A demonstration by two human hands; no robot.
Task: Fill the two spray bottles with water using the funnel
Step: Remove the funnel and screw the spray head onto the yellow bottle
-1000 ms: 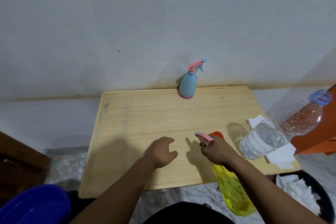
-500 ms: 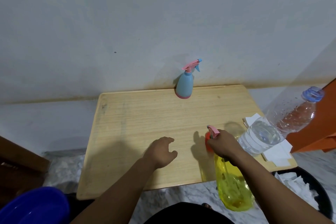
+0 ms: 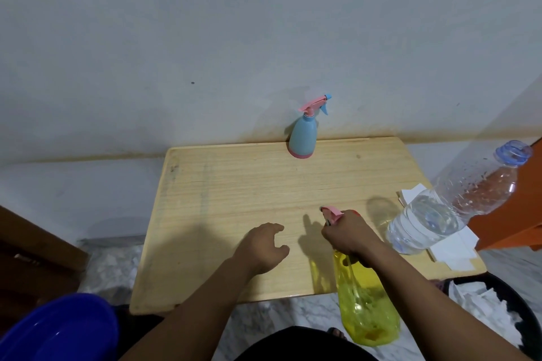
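Note:
My right hand (image 3: pixel 349 233) grips the neck of a yellow translucent spray bottle (image 3: pixel 365 305) just below its pink trigger head (image 3: pixel 330 212). The bottle is held in the air over the near edge of the wooden table (image 3: pixel 234 199). My left hand (image 3: pixel 264 246) hovers over the table left of it, fingers loosely curled and holding nothing. A light blue spray bottle (image 3: pixel 303 138) with a pink head stands upright at the table's far edge by the wall. A clear plastic water bottle (image 3: pixel 445 208), partly filled, stands at the right. A bit of red shows behind my right hand; I cannot tell what it is.
White paper sheets (image 3: pixel 451 249) lie under the water bottle at the table's right edge. A blue basin (image 3: pixel 55 331) is at the lower left. A dark bin (image 3: pixel 498 305) with white paper sits at the lower right. An orange object (image 3: pixel 525 214) stands at the right.
My right hand has shifted a little with the yellow bottle, whose trigger head swung towards the left. My left hand has stayed in place.

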